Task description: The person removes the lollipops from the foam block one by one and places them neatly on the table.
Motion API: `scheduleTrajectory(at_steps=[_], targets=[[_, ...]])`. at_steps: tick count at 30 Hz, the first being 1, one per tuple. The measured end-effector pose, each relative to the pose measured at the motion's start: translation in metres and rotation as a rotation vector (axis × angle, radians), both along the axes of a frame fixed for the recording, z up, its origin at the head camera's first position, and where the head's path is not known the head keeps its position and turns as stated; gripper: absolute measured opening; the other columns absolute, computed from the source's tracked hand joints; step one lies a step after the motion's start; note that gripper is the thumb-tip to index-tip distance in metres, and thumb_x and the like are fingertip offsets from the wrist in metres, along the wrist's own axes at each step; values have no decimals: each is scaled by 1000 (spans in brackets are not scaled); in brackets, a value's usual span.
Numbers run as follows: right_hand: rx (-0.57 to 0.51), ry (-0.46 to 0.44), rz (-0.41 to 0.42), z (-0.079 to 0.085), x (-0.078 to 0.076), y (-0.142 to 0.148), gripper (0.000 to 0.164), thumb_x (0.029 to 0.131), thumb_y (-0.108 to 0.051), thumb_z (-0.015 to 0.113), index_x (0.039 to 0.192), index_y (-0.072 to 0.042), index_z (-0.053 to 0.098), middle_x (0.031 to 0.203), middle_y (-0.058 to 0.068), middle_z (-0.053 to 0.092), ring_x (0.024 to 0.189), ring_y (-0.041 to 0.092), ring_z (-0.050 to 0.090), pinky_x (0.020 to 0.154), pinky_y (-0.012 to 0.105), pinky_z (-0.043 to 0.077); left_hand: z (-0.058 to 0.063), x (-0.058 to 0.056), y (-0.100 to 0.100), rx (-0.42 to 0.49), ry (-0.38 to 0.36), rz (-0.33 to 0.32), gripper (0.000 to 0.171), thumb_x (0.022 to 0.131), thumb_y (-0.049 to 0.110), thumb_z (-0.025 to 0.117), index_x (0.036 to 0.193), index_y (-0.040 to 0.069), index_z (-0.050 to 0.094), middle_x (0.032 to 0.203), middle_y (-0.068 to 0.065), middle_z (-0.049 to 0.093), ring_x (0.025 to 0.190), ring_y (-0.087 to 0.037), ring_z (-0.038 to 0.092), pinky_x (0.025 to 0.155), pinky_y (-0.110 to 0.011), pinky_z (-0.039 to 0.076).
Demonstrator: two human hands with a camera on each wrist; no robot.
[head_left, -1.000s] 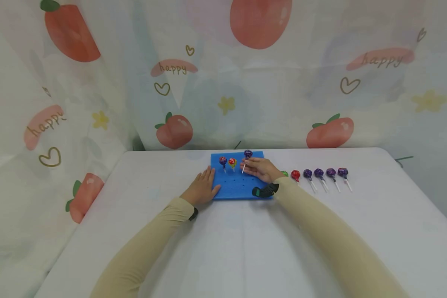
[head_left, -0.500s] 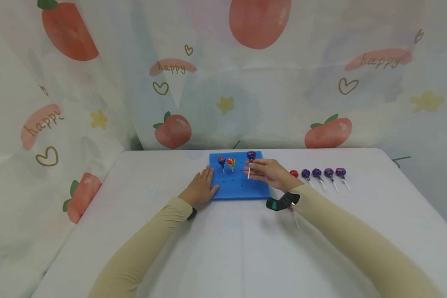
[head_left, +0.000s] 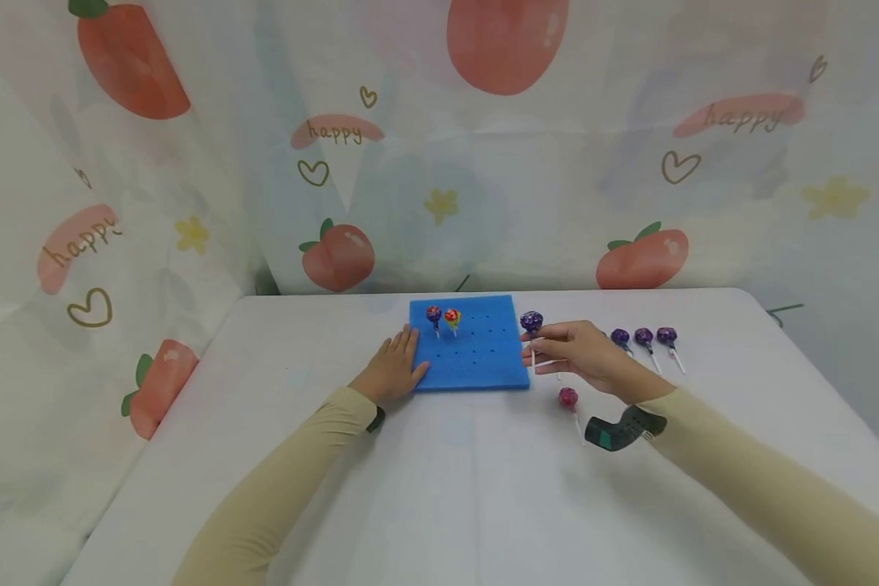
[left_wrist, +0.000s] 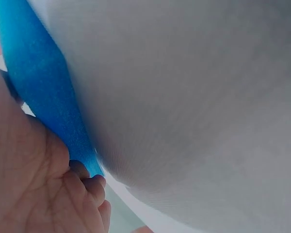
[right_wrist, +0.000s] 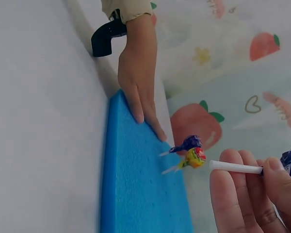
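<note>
My left hand [head_left: 390, 368] rests at the left edge of a blue foam board [head_left: 476, 374] with rows of small holes, its fingers fairly straight. Two wrapped lollipops, one purple [head_left: 434, 314] and one red and yellow [head_left: 452, 317], stand stick-down in the board's upper left. Just beyond the board's right edge, my right hand [head_left: 589, 354] pinches a purple lollipop [head_left: 531, 321] with its candy up and stick pointing down. The right wrist view shows thumb and fingers near the candy end of its white stick [right_wrist: 235, 167]. The left wrist view shows the palm against the foam.
A pink lollipop [head_left: 568, 397] lies on the white table [head_left: 410, 488] below my right hand. Several purple lollipops [head_left: 644, 335] lie in a row farther right, partly behind that hand. A fruit-printed curtain [head_left: 520, 203] hangs behind the table.
My right hand has moved right and nearer to me, from over the board to beside it, carrying the purple lollipop. The pink lollipop has come into view. My left hand stays put.
</note>
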State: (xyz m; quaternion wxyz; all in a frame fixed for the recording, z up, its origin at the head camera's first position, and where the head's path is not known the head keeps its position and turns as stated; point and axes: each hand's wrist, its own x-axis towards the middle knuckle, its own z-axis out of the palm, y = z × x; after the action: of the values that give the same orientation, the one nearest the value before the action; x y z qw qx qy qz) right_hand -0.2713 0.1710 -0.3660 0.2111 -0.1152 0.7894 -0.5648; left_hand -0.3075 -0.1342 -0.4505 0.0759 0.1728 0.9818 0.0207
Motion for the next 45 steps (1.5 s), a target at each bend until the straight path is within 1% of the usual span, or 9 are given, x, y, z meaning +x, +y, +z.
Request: scheduleTrajectory(at_steps=[4,9,13,21,28,32,35,38,45], targets=[[67,35,-9,2,10,20,46,96,-21,54,129,11,49,112,19,67,98,21,69,85,31,55,-1,-1,0,-6,1,1,70,100,42,34,149,-3,12,157,-21,12,146,-32,17,118,-45,17],[96,30,-28,-2,18,44,44,94,-18,57,124,15,51,103,13,71,92,17,70,81,30,56,-2,-2,1,-16,-5,6,70,100,43,33,149,-2,11,157,-20,11,146,-31,16,118,-44,17],[134,20,-38,-11,22,60,45,93,-17,58,124,15,51,106,17,70,92,18,69,79,28,56,-2,-1,1,-20,-6,8,71,100,44,33,150,-2,12,157,-20,11,146,-31,15,118,-44,16],[223,-54,-94,-31,25,83,52,88,-19,65,126,14,50,111,22,67,90,11,68,79,27,56,-3,-1,0,-25,-9,17,72,100,45,33,150,-1,9,158,-19,9,146,-31,14,119,-44,15],[317,-86,-156,-55,26,94,50,84,-21,69,121,11,56,100,10,72,80,9,66,74,26,57,-3,-1,0,-15,6,9,71,100,43,34,150,-2,11,157,-20,11,146,-32,16,118,-45,17],[379,-57,-147,-64,27,97,47,83,-21,71,117,10,59,93,7,72,75,9,65,69,24,56,-2,0,1,-14,11,2,70,100,42,34,149,-3,12,157,-21,13,145,-32,18,118,-45,18],[422,-24,-136,-68,28,96,44,83,-19,71,115,9,61,89,7,72,73,9,65,67,23,55,-2,0,1,-16,13,1,70,100,43,35,149,-3,13,157,-21,13,145,-33,18,118,-45,18],[458,-16,-143,-69,30,93,39,84,-18,70,112,8,63,86,6,72,72,9,64,67,22,54,-1,1,1,-14,13,2,71,100,43,35,149,-3,13,157,-21,14,145,-33,18,118,-45,19],[480,-5,-142,-69,33,87,30,85,-12,68,107,7,64,82,5,70,70,11,62,65,22,54,-2,0,1,-16,9,5,71,99,43,36,149,-2,13,157,-20,13,145,-32,18,118,-45,18]])
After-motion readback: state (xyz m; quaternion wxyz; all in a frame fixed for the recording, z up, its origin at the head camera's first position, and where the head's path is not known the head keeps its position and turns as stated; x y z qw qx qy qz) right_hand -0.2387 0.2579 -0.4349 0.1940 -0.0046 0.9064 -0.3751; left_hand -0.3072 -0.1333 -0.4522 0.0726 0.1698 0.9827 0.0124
